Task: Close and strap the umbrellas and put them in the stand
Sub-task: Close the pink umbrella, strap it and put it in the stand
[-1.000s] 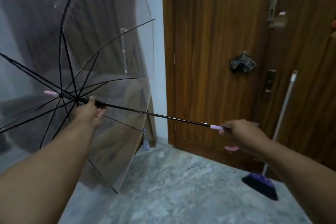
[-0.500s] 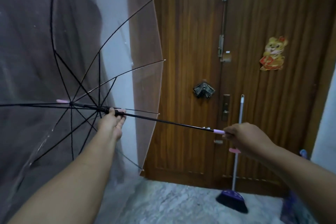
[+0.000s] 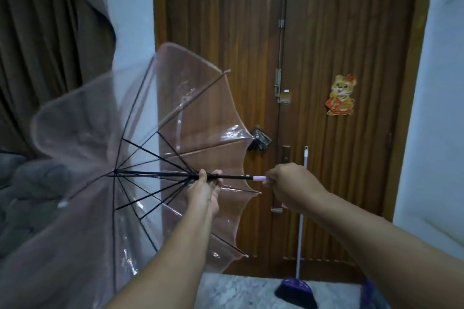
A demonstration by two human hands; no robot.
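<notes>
A transparent umbrella (image 3: 140, 133) with black ribs and a pink trim lies sideways in front of me, its canopy partly folded back toward the handle. My left hand (image 3: 206, 188) grips the runner on the black shaft (image 3: 233, 177). My right hand (image 3: 288, 187) grips the pink handle (image 3: 259, 178) at the shaft's right end. The two hands are a short way apart along the shaft. No umbrella stand is in view.
A brown wooden double door (image 3: 313, 57) with bolts and a tiger sticker (image 3: 341, 95) stands straight ahead. A purple broom (image 3: 298, 283) leans against it on the marble floor (image 3: 238, 293). Brown curtains (image 3: 45, 32) hang at the left.
My left hand has slid the runner along the shaft toward the handle, and the canopy has folded partway in. The view has swung up and to the right, toward the door.
</notes>
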